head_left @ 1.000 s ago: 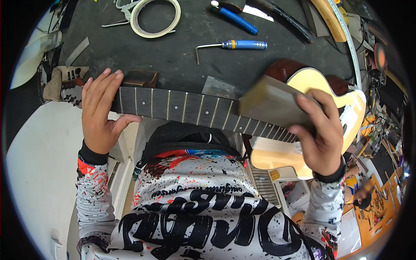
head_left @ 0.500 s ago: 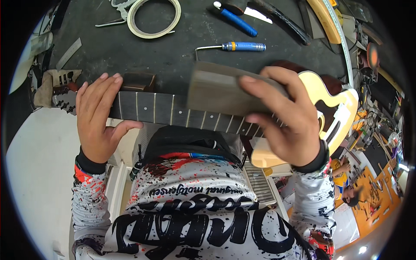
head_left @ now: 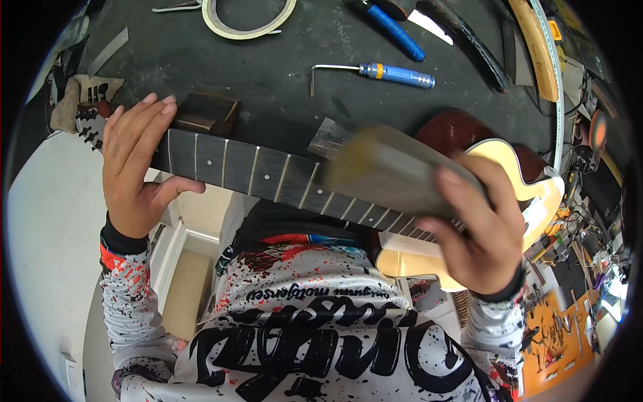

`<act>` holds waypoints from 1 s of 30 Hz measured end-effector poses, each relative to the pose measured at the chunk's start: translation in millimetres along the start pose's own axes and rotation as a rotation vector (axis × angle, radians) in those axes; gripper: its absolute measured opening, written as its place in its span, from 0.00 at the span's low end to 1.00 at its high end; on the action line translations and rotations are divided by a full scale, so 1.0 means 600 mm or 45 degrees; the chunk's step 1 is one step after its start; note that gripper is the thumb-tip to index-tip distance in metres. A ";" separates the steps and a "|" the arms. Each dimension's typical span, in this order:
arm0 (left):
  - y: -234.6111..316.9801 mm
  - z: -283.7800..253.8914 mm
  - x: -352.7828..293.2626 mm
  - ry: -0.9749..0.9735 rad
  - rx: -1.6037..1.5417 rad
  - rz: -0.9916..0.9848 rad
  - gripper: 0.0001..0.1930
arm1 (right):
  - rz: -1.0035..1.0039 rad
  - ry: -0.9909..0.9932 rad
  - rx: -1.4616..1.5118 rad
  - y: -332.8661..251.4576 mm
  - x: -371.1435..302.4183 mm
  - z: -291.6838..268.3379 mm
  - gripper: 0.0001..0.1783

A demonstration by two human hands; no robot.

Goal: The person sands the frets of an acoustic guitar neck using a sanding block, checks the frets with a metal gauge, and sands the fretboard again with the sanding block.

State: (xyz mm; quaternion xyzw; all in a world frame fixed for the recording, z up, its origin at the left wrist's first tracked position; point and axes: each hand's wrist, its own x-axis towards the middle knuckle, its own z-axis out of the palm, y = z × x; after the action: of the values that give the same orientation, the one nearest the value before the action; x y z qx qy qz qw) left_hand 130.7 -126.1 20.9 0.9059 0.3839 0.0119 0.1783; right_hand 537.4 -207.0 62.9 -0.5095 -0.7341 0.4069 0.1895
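Observation:
The acoustic guitar's dark fretboard (head_left: 228, 164) slants across the picture, with pale fret lines and dots. Its pale top (head_left: 405, 261) lies at the right. My left hand (head_left: 137, 167) holds the guitar neck near the headstock (head_left: 90, 130), fingers laid across it and thumb along the near edge. A grey-brown rectangular block (head_left: 395, 174), smeared by motion, is in my right hand (head_left: 482, 231). Thumb and fingers grip it from opposite sides. It is tilted above the upper frets; whether it touches them I cannot tell.
On the dark bench (head_left: 268, 87) lie a tape roll (head_left: 207, 17), a blue-handled hex driver (head_left: 395, 74), another blue-handled tool (head_left: 395, 30) and a thin metal plate (head_left: 328, 137). A dark wooden block (head_left: 207, 112) stands beyond the neck. Several tools crowd the right side.
The view has shifted, and the guitar neck slants more. My right hand has moved to the right and tilted the block, so a thin metal plate shows behind it. My left hand stays on the neck.

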 end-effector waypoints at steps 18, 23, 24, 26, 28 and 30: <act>-0.002 0.009 0.014 0.076 -0.029 0.056 0.47 | -0.092 0.102 0.172 -0.014 0.077 0.047 0.37; 0.005 0.008 0.021 0.072 -0.009 0.065 0.48 | 0.070 0.064 -0.040 0.014 -0.035 -0.014 0.38; 0.006 0.004 0.018 0.076 -0.014 0.074 0.48 | 0.070 0.089 -0.056 -0.003 -0.026 -0.006 0.37; 0.001 0.001 0.009 0.052 0.022 0.058 0.49 | -0.081 0.146 0.030 -0.018 0.046 0.030 0.36; -0.004 0.012 0.016 0.055 0.001 0.065 0.49 | -0.075 0.160 0.172 -0.017 0.076 0.055 0.35; 0.001 0.006 0.005 0.030 -0.014 0.048 0.49 | -0.210 0.153 -0.001 0.003 0.055 0.029 0.35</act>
State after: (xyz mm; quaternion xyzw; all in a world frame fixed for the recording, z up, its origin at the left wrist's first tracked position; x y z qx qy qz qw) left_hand 133.9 -125.4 17.2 0.9117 0.3689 0.0282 0.1785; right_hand 512.9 -184.1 46.8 -0.4708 -0.7611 0.3582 0.2660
